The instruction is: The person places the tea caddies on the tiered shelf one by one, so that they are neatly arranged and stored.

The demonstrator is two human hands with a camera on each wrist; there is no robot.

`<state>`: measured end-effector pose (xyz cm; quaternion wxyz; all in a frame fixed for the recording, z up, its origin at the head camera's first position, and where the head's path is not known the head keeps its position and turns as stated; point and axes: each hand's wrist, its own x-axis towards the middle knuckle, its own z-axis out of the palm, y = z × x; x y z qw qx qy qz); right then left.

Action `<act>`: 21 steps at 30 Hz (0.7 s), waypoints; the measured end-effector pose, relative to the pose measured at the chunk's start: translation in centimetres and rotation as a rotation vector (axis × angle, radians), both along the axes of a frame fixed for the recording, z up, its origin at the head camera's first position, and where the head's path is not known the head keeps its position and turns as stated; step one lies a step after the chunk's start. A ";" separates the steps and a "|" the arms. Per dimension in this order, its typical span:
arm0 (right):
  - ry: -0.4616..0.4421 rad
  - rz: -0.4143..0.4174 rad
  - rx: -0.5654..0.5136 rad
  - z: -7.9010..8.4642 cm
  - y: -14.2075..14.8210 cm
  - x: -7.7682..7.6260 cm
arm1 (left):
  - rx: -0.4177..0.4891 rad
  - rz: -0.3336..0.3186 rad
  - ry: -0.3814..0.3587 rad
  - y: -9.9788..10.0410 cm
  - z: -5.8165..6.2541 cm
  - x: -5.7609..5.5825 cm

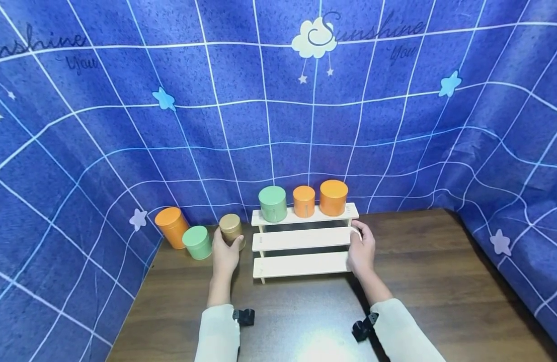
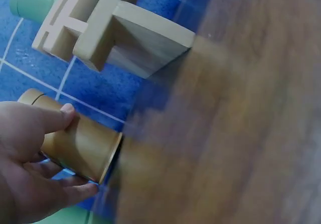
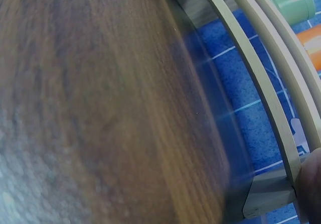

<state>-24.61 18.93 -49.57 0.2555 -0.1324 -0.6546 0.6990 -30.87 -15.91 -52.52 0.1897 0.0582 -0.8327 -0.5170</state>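
Note:
My left hand [image 1: 226, 259] grips a gold canister [image 1: 230, 224], thumb on the near side and fingers round the far side. In the left wrist view the canister [image 2: 83, 141] has its base close to the tabletop, left of a cream three-step display rack [image 1: 301, 239]. At the rack's right end, my right hand [image 1: 362, 251] holds its side by the middle and lower steps. Only a bit of that hand [image 3: 311, 184] shows in the right wrist view, against the rack's edge. A green canister [image 1: 272, 203], a small orange canister [image 1: 304, 202] and a larger orange canister [image 1: 334, 198] stand on the top step.
Left of the gold canister stand a short green canister [image 1: 197, 243] and a tall orange canister [image 1: 171, 226], near the table's back left corner. A blue gridded curtain [image 1: 242, 125] hangs behind and beside the brown wooden table [image 1: 423, 281].

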 end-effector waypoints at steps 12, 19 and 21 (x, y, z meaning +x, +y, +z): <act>-0.021 0.001 0.026 0.2 0.1 0.0 | 0.100 -0.015 -0.005 -0.5 2.6 0.8; 0.003 -0.004 -0.008 -2.3 0.8 -1.6 | 0.110 -0.034 -0.021 -0.4 5.2 2.0; 0.012 -0.004 -0.019 -3.0 1.0 -1.9 | 0.114 -0.035 -0.022 -0.3 6.1 2.5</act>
